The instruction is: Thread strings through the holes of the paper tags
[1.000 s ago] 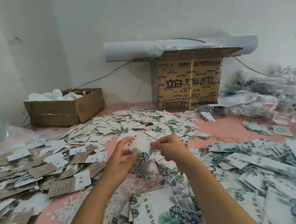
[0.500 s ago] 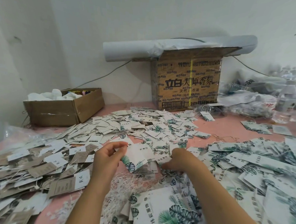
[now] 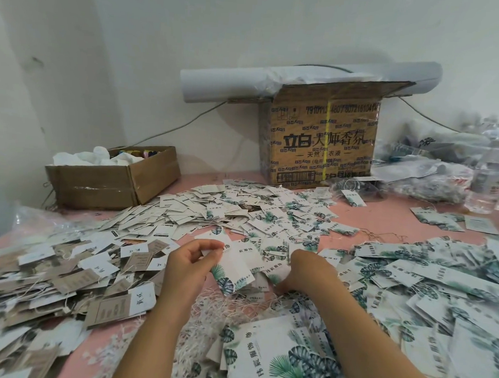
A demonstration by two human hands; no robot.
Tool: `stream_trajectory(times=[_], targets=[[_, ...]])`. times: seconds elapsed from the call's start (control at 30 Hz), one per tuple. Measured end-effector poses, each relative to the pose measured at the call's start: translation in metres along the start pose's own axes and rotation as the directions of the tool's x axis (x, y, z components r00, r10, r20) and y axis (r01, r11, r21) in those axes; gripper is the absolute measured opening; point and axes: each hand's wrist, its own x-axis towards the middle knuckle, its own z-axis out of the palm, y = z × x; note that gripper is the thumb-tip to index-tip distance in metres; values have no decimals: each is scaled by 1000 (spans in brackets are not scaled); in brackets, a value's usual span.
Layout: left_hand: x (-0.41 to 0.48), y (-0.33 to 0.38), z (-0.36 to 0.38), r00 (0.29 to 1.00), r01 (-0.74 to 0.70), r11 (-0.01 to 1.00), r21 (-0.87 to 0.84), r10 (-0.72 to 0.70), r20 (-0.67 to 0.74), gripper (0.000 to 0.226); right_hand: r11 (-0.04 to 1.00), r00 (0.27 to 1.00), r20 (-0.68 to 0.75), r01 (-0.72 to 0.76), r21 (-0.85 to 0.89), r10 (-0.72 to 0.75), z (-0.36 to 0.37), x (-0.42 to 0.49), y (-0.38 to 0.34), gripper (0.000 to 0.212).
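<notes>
My left hand (image 3: pixel 187 268) pinches the top of a white paper tag with green leaf print (image 3: pixel 232 267), which hangs tilted above the table's middle. To its right, my right hand (image 3: pixel 303 271) is down on the tag-covered surface beside a tangle of pale strings (image 3: pixel 216 305), fingers curled under; what they hold is hidden. Loose leaf-print tags (image 3: pixel 270 218) lie scattered beyond both hands. A stack of larger leaf tags (image 3: pixel 277 355) sits between my forearms.
Brown and white tags with strings (image 3: pixel 64 271) are heaped at the left, leaf tags (image 3: pixel 439 285) at the right. A low cardboard box (image 3: pixel 113 181) stands back left, a printed carton (image 3: pixel 323 140) at the wall, plastic bags and a bottle (image 3: pixel 485 184) back right.
Both hands came down from in front of me toward the table. The right hand let go of the tag and moved down onto the strings; the left hand kept the tag.
</notes>
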Motion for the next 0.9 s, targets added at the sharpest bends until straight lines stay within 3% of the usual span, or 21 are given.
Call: stream_trajectory(times=[0.3,0.4,0.57,0.9], targets=[[0,0,-1,1000,9,1000,28,-9,-1,13,1000,993,-115,-17,-14,15,1,4,0,22],[-1,0,-1,1000,10,999,40,-9,-5,14,998,987,-158,-7,64,17,0,8,4,27],[-2,0,-1,1000,14,999,43,-13,-9,14,975,995,-92,-17,221,39,-6,10,7,37],[-2,-2,-1,1000,23,999,38,-23,-9,15,935,997,-57,-33,352,57,-16,6,9,18]])
